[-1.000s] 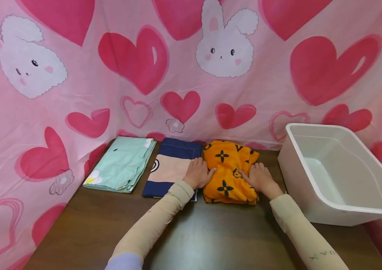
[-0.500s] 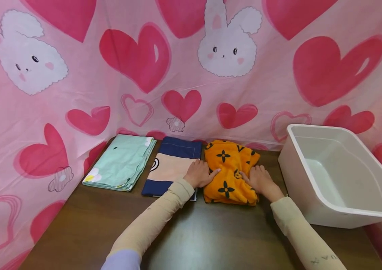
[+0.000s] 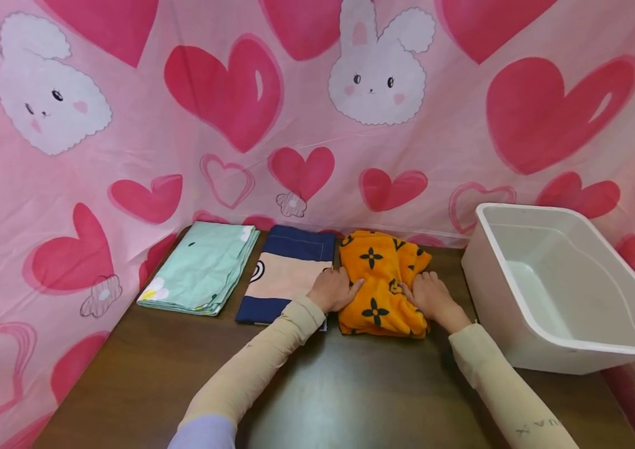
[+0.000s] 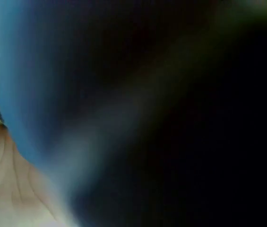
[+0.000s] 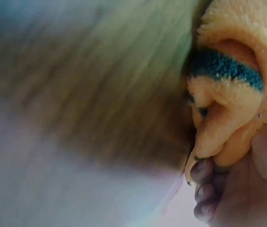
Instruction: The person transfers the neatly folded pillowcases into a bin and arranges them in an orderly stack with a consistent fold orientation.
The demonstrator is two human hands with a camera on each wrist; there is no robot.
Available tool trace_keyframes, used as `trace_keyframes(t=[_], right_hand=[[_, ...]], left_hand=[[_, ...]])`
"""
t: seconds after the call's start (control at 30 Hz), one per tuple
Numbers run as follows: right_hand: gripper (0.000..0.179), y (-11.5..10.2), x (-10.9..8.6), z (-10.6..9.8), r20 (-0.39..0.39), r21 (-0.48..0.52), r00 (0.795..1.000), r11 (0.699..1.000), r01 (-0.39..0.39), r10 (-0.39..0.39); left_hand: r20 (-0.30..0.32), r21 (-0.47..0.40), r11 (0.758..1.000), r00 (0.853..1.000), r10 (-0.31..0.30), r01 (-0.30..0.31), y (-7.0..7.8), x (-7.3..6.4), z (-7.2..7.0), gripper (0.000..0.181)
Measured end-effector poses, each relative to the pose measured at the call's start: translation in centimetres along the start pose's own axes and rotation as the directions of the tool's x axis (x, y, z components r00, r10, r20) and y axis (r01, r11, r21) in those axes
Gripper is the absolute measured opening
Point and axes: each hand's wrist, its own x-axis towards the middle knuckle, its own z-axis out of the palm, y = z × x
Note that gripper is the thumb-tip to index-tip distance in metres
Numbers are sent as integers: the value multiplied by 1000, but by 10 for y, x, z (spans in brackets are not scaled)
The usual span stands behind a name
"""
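Observation:
A folded orange plush cloth (image 3: 376, 280) with black flower prints lies on the brown table in the head view. My left hand (image 3: 332, 290) grips its left side, thumb on top and fingers down along the edge. On the opposite side my right hand (image 3: 434, 296) holds it, thumb also on top. The right wrist view shows the right fingers (image 5: 206, 194) curled beneath the rolled, layered edge. The left wrist view is mostly dark, with part of the left palm (image 4: 10, 184) at its lower left. A folded navy and peach cloth (image 3: 289, 274) lies beside the left hand, partly covered by it.
A folded mint green cloth (image 3: 199, 268) with daisies lies at the far left of the row. On the right stands a large white plastic bin (image 3: 497, 305), its open top facing up. A pink curtain (image 3: 295, 75) with hearts and rabbits hangs behind the table (image 3: 345, 399).
The left thumb has slid slightly further onto the orange cloth. Both hands otherwise keep their places, and the head view has shifted a little.

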Motion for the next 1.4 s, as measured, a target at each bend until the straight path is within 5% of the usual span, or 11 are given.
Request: trace_keyframes(t=[0.37,0.7,1.07,1.4], right_hand=[[59,-3,-7,-4,38,62,997,996,-69,67],[45,-2,-8,-4,59,92,998,996,-8,3],[41,-4,-9,-7,18,60,997,996,68,-69],[49,-6,-13,-6,9,75,1000,997,13,-14]], left_hand=[[-36,27,999,999,24,-23,-2,-5,1,75],[6,56,997,998,58,-59,2,-7,3,68],[-55,7,988,987,153,-153,-4,-4,5,53],[-73,-6,995,992,104,-104,-6,-6,5,69]])
